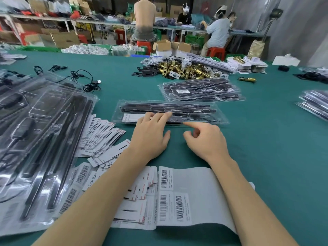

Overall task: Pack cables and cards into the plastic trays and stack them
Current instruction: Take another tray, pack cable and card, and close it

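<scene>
A clear plastic tray (198, 110) with black bars and a white card inside lies across the green table ahead of me. My left hand (150, 134) lies flat, with its straight fingers pressing on the tray's near edge. My right hand (205, 139) hovers just in front of the tray, index finger out toward its rim, other fingers loosely curled, holding nothing. A stack of filled trays (200, 91) sits behind it. Loose white cards (101, 135) fan out to the left. Black cables (87, 80) lie at the far left.
A big pile of clear trays with black bars (39, 142) fills the left side. Barcode label sheets (177, 197) lie under my forearms. Brass lock parts (184, 70) are heaped at the back, and more trays (314, 105) sit at the right edge. People work at benches behind.
</scene>
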